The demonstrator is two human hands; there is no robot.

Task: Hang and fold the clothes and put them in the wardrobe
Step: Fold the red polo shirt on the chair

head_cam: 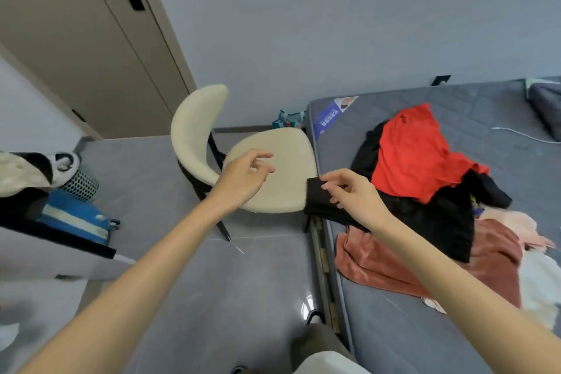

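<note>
Observed from the head view: 2 bare forearms are extended forward over a grey floor (pixel 212 282).

The left hand (pixel 246 176) is held above the cream seat of a chair (pixel 282 143). Its fingers are loosely curled and spread, and nothing is held in it. No contact with the seat can be confirmed.

The right hand (pixel 353 191) is positioned at the near corner of the bed (pixel 425 331), over the folded end of a black garment (pixel 440 218). The thumb and fingertips (pixel 327 187) are laid against that end of the cloth; whether the cloth is actually pinched cannot be told.

The black garment is spread across the bare grey mattress, and its folded end overhangs the mattress edge and touches the chair seat. A red garment (pixel 416 152) is piled on top of it, further from the person. A rust-pink garment (pixel 379 264) is laid partly under the black one on the near side. A pale pink item (pixel 513 222) and a white item (pixel 540 282) are seen beside it at the right edge of the view. All of these clothes are lying loose on the bed.

A white cable (pixel 522 133) is noted on the mattress. A closed beige door (pixel 76 39) is recorded behind the chair. A mesh bin (pixel 80 184) stands at the left.
</note>
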